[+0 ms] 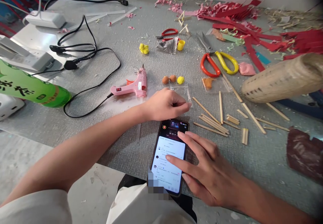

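A smartphone point(169, 163) lies at the table's front edge with its screen lit, showing lines of text. My right hand point(212, 170) is above its right side, fingers spread, the fingertips over or on the screen. Just beyond the phone's top edge rests my left hand point(168, 104), its fingers curled in; whether anything is inside them is hidden. A clear plastic bag point(183, 90) lies right behind that hand. Two brown clay balls point(165, 80) and a yellow clay ball point(180, 80) sit past it. A pink glue gun point(137, 84) lies to the left.
Wooden sticks point(212, 124) are scattered at right, near scissors point(211, 64) with red and yellow handles and a brown cylinder point(282, 79). Red paper strips point(234, 19) pile up at the back. Black cables point(94, 50), a power strip point(32, 57) and a green bottle point(37, 89) stand left.
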Available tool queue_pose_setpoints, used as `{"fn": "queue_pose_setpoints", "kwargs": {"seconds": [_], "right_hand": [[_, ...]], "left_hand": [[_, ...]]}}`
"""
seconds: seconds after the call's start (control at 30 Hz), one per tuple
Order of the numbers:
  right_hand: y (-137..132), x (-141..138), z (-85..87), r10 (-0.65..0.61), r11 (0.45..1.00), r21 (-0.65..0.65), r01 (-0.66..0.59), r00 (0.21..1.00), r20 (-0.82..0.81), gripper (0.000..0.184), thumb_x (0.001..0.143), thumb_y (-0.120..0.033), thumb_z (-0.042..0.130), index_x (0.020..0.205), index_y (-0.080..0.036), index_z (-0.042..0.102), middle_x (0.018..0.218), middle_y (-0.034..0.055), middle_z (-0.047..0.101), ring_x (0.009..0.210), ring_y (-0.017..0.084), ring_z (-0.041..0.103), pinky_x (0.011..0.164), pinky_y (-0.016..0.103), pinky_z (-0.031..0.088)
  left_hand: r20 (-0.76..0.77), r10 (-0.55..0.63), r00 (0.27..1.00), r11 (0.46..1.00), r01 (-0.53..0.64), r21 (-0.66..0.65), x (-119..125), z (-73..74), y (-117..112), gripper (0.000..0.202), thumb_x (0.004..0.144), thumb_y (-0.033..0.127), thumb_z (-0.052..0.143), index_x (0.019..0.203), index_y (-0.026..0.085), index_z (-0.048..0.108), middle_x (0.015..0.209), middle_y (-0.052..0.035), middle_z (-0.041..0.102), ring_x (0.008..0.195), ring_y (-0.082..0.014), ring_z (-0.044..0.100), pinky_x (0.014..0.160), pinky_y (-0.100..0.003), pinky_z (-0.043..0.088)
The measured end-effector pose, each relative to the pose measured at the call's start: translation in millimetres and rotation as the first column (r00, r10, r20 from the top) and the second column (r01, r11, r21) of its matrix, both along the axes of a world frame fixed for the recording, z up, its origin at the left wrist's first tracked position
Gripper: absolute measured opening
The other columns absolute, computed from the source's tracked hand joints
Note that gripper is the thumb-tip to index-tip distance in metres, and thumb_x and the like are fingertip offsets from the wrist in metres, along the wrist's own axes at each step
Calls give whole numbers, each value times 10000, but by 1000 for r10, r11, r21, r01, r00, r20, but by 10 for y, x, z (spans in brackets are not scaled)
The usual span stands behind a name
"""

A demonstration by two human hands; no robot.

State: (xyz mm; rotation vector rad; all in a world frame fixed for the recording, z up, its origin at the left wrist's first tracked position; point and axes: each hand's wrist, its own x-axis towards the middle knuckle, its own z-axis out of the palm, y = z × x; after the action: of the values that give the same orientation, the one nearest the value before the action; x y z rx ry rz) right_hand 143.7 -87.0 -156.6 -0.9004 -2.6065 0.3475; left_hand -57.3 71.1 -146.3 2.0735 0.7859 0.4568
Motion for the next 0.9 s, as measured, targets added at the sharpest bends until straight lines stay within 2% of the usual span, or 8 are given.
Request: {"fn": "queue_pose_setpoints", "kwargs": {"seconds": [0.13,0.27,0.37,0.47,0.6,0.67,0.8,0.9], "right_hand": [[-7,22,0,-11,1000,-11,10,998,-68,488,926,-184,484,1400,-242,582,1708,141,125,1540,316,216,1174,483,276],[-3,33,3,-53,998,-23,51,994,-91,461,914,-143,481,1353,-218,599,1711,131,138,1537,303,227,1193,471,248],[4,41,16,-41,999,-30,38,994,-99,424,910,-153,476,1306,-208,620,1712,124,140,1536,300,221,1194,459,235],[3,69,30,-21,999,-31,17,991,-133,374,894,-168,458,1219,-184,643,1690,137,214,1516,314,267,1180,468,248],[-5,104,43,-48,999,-1,49,978,-201,286,848,-149,434,1040,-169,645,1610,138,373,1448,319,371,1146,475,299],[-5,107,44,-41,999,4,42,981,-192,297,846,-158,443,1055,-183,653,1601,126,389,1427,316,390,1130,477,322],[-3,98,37,81,997,17,-80,985,-153,388,866,-220,460,1193,-231,670,1614,111,374,1413,300,399,1105,458,356],[-9,91,24,117,993,26,-114,982,-151,400,863,-240,474,1210,-253,673,1600,97,400,1390,286,421,1092,444,377]], "left_hand": [[-10,1,1000,1000,-1,1,-2,-4,3,480,964,325,475,575,183,234,571,60,218,553,-63,204,572,-298,196],[-1,1,1000,1000,-1,-1,-5,-16,4,478,962,339,472,577,183,237,572,58,216,554,-66,200,565,-294,192],[-5,11,1000,1000,-11,-8,-5,-14,1,476,961,345,467,575,184,240,574,58,215,555,-67,196,562,-291,185],[-14,12,1000,1000,-12,-7,-3,-7,-3,479,961,347,468,576,182,235,576,58,212,555,-64,194,565,-289,184],[-19,12,1000,1000,-12,-7,2,-5,-7,476,964,340,463,579,180,234,578,55,216,556,-63,196,567,-292,185],[-22,13,1000,1000,-13,-7,4,-8,-7,476,964,341,462,578,181,233,576,55,216,556,-63,196,567,-295,184],[-22,3,1000,1000,-3,0,1,-10,-5,478,962,350,464,575,181,240,570,55,219,554,-65,198,567,-299,189],[-25,11,1000,1000,-11,-1,1,-4,-6,478,961,348,464,573,180,240,569,53,222,553,-66,200,567,-299,191]]}}
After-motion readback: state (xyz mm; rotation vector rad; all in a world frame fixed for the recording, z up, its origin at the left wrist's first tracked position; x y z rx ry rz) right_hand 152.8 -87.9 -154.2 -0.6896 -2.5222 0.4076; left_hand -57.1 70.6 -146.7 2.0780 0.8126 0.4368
